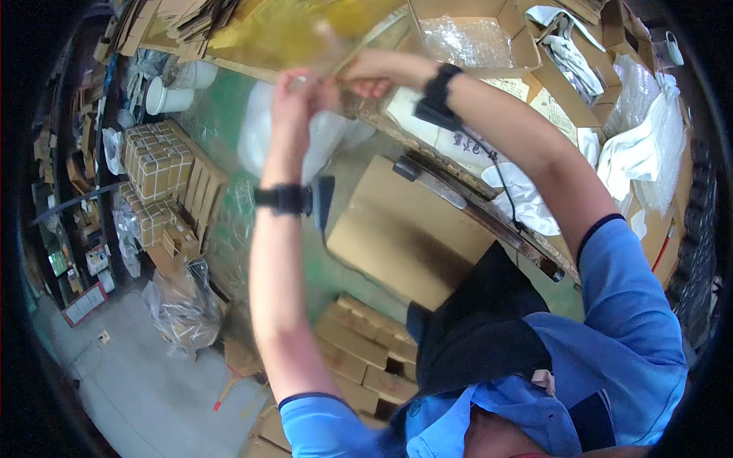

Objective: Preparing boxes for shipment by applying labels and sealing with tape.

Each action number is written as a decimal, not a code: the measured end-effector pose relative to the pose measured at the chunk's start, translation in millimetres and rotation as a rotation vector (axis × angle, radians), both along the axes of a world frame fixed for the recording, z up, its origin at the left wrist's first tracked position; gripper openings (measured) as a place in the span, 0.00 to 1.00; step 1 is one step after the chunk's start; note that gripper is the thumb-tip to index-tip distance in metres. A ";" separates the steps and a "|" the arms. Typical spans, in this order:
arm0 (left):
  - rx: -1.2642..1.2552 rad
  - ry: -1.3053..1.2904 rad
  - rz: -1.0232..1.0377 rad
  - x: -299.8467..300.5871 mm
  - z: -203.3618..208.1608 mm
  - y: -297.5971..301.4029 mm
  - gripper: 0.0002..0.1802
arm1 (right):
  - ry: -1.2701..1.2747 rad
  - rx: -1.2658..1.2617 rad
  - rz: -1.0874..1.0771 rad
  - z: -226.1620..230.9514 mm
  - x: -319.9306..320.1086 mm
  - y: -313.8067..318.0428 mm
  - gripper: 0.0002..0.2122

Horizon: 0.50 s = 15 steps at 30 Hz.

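Both arms reach far forward over the edge of a work table. My left hand (301, 93) is closed, its fingers bent together near the table edge; what they grip is hidden and blurred. Close beside it on the right, my right hand (368, 76) has its fingers curled in, partly smeared by motion, and I cannot make out what is in them. A whitish translucent plastic bag (263, 141) shows below and behind my left hand; whether a hand touches it is unclear. Beyond the hands lies a blurred yellow sheet-like surface (282, 27).
Open cardboard boxes (527, 57) with clear plastic and white cloth stand on the table at right. A large brown carton (405, 229) is below the table edge. Strapped cartons (156, 160), a white bucket (168, 98) and loaded shelves (76, 221) are at left.
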<state>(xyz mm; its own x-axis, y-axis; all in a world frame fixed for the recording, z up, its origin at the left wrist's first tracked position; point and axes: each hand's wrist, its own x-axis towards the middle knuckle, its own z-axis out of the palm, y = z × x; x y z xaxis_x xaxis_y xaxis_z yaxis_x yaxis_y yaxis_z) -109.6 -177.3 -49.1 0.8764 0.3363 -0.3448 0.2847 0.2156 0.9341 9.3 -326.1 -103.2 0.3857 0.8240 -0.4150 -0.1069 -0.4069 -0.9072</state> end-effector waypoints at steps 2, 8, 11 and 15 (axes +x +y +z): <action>0.102 0.141 -0.068 -49.4 -24.9 3.3 0.08 | 0.104 -0.111 0.111 7.5 -15.5 -15.8 0.15; 0.182 0.304 -0.005 -247.0 -103.2 -41.7 0.13 | 0.233 0.068 -0.036 108.4 -96.9 -153.5 0.15; 0.080 0.470 0.004 -365.8 -147.0 -79.7 0.11 | 0.397 0.179 -0.196 121.9 -148.4 -215.1 0.16; -0.154 0.606 -0.166 -508.6 -179.4 -156.8 0.12 | 0.528 0.160 -0.311 140.9 -250.8 -257.7 0.17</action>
